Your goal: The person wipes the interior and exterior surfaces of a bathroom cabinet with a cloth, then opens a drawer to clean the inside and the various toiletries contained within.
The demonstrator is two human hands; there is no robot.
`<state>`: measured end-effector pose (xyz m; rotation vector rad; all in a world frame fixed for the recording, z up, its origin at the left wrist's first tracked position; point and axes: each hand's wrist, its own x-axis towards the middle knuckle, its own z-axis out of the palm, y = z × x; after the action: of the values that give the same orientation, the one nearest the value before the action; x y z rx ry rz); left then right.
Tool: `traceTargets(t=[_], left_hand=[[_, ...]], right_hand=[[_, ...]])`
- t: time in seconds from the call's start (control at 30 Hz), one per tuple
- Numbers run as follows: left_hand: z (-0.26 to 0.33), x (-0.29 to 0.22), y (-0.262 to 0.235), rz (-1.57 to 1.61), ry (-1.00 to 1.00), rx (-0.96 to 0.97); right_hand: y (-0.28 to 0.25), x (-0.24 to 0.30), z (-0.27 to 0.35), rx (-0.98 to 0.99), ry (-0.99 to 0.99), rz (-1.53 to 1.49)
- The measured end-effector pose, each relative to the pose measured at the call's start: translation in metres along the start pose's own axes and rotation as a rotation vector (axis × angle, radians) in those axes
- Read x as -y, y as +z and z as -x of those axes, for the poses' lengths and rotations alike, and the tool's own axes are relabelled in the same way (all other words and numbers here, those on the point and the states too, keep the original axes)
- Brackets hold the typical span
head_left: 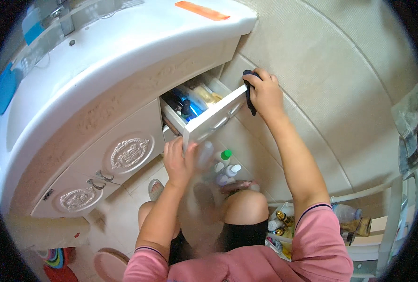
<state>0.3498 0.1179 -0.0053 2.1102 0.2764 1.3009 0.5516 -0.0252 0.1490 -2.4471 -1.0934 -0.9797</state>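
Mid-frame, the left hand (177, 160) pinches the open drawer (217, 109) by its left edge, best held steady so the right hand (268, 96), closed on a dark cloth (251, 102) (its fingertips seem partly hidden) at the upper-right corner, can press evenly.

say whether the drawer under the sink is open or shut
Open: the drawer stands out from the white cabinet, and a blue item shows inside.
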Motion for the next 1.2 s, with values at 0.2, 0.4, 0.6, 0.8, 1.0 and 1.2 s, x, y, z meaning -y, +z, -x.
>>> traceTargets(t=[0.2,0.4,0.6,0.8,1.0,1.2], left_hand=[[0.006,-0.003,-0.003,-0.03,0.004,0.018],[0.005,-0.01,-0.003,0.01,0.019,0.02],[0.005,-0.009,-0.004,0.013,0.019,0.043],[0.004,-0.006,-0.014,0.007,0.041,0.062],[0.004,-0.012,-0.004,0.038,0.016,0.067],[0.006,-0.01,-0.005,0.001,0.026,0.02]], right_hand=[[-0.028,0.058,0.027,0.081,-0.127,-0.324],[-0.023,0.008,0.017,0.043,0.072,-0.167],[-0.027,0.048,0.027,0.038,-0.048,-0.286],[-0.033,0.1,0.042,0.002,-0.156,-0.437],[-0.01,-0.007,0.018,-0.021,0.178,0.011],[-0.023,0.079,0.047,-0.073,0.011,-0.387]])
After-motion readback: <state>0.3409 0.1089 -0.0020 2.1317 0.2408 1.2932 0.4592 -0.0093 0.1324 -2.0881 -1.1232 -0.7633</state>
